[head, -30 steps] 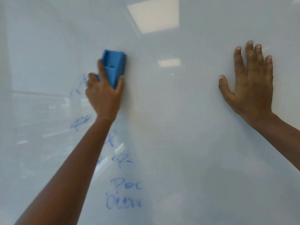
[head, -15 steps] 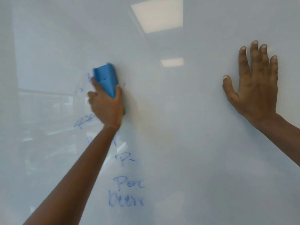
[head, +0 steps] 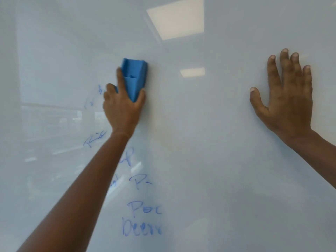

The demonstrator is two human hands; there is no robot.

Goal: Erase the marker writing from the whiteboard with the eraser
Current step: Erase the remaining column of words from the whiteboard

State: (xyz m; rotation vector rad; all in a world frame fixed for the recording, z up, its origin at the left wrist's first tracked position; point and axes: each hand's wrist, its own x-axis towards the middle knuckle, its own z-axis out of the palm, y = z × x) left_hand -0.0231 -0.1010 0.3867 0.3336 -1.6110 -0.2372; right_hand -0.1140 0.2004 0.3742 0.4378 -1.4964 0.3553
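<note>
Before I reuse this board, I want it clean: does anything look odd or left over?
Yes: blue writing remains below and left of the eraser in the left hand, some half-wiped.

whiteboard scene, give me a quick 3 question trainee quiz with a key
1. True or false: the right hand holds the eraser.
2. The blue marker writing left on the whiteboard lies mostly: A) above the eraser B) below and left of the eraser C) under the right hand.
3. Fill in: the right hand rests ___ on the board, fingers spread.

Key: 1 false, the left hand holds it. 2 B. 3 flat.
</note>
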